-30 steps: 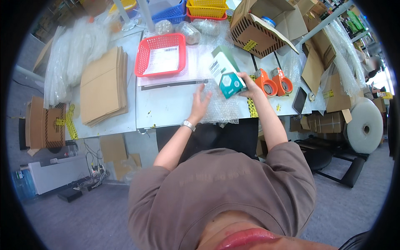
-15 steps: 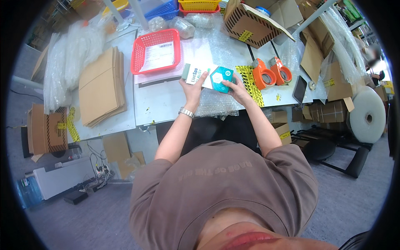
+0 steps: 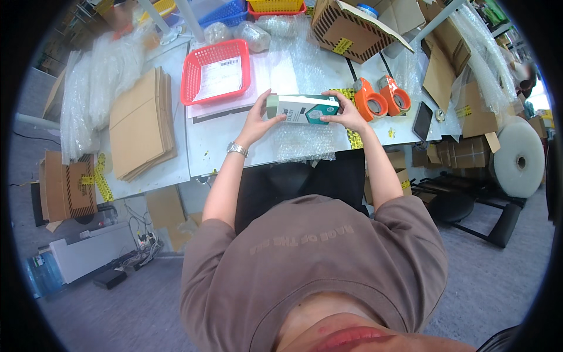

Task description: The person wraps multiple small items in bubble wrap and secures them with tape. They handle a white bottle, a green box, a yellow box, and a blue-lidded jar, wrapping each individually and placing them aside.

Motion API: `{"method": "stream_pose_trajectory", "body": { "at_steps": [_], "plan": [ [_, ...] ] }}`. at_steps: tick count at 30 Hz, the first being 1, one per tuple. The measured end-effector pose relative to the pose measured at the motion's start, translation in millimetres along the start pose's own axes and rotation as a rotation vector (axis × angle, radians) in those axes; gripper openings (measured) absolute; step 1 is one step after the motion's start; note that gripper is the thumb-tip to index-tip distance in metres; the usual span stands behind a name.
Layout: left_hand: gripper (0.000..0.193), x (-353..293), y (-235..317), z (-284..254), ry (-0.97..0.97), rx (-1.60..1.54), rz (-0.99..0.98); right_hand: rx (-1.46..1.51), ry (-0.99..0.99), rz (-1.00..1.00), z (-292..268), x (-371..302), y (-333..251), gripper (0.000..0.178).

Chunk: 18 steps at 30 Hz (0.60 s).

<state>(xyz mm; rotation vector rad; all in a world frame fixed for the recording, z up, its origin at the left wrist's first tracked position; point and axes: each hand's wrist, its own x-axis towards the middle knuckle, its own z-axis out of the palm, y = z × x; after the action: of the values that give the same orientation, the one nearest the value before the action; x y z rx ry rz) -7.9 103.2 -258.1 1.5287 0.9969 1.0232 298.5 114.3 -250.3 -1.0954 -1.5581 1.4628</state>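
Between both hands I hold a small white and teal carton (image 3: 302,110) above the table's front part. My left hand (image 3: 261,120) grips its left end, thumb along the near edge and fingers at the far side. My right hand (image 3: 347,111) pinches the other end, with the thumb in front and the index finger over the far edge. Beneath the carton lies a sheet of bubble wrap (image 3: 305,142) on the white table (image 3: 226,144). A red plastic basket (image 3: 186,82) with a printed paper sheet (image 3: 219,79) in it stands to the left.
Two orange tape dispensers (image 3: 370,104) and a dark phone (image 3: 422,122) lie to the right. Flattened cardboard (image 3: 139,126) is stacked at the left beside clear plastic wrap (image 3: 88,111). An opened carton (image 3: 355,32) stands at the back. A large wrap roll (image 3: 517,158) is at the far right.
The carton has been turned from a slant to nearly level, and a different side of it shows. Both hands have spread to its ends, the left one moving leftward.
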Motion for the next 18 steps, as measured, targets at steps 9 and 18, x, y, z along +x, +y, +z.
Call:
{"method": "stream_pose_trajectory", "body": {
  "at_steps": [9,18],
  "plan": [
    [0.088,-16,-47,13,0.012,0.297,-0.003,-0.166,0.058,0.066,-6,-3,34,0.078],
    [0.084,-4,-24,-5,-0.137,0.575,-0.062,-0.251,0.039,0.012,-6,-10,36,0.071]
  ]
}}
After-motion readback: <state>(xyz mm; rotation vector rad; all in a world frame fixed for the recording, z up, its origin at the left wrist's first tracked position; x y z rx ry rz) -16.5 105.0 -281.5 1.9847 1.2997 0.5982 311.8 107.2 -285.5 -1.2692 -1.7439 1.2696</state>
